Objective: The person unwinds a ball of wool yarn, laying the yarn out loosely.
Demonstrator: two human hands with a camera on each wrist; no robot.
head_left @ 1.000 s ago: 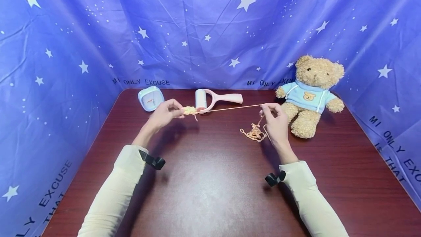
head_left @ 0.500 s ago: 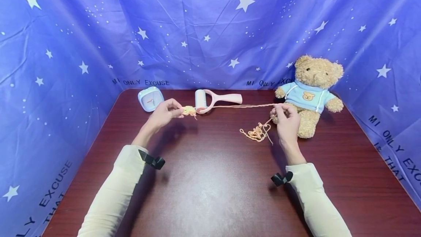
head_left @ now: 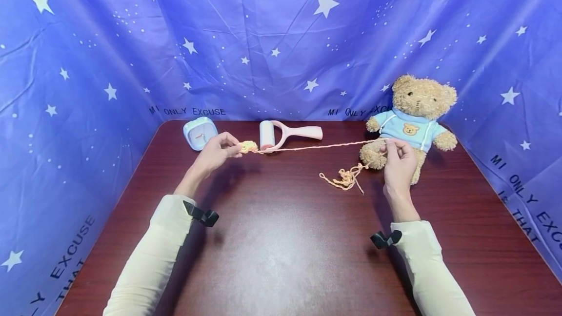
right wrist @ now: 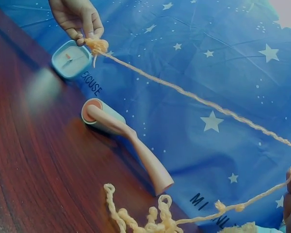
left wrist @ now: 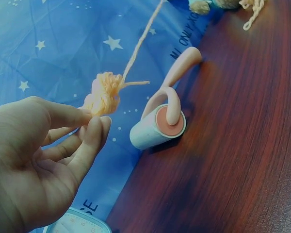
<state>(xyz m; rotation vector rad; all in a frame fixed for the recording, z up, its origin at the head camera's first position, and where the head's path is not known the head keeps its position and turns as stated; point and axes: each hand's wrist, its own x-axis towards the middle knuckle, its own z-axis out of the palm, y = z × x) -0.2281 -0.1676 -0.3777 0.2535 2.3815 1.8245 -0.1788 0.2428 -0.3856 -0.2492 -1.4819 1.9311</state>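
Note:
My left hand (head_left: 213,154) pinches a small knotted bundle of pale orange yarn (left wrist: 105,93) between thumb and fingertips, held above the table. A short loose tail sticks out of the bundle. From it a yarn strand (head_left: 322,147) runs nearly straight to my right hand (head_left: 399,166), whose thumb and fingers pinch it in front of the teddy bear (head_left: 412,128). Below the right hand hangs a length of looped, knotted yarn (right wrist: 218,211), leading to a loose tangle (head_left: 346,178). Only the edge of the right hand shows in the right wrist view.
A lint roller (head_left: 268,134) with a pink handle lies at the back of the dark wooden table (head_left: 281,238). Left of it stands a light blue clock (head_left: 198,130), close behind the left hand. A blue starry curtain (head_left: 263,28) surrounds the table.
My right hand has moved to the right, over the bear's legs, lengthening the strand between the hands. The tangle's yarn is drawn toward it. The left hand has stayed almost still.

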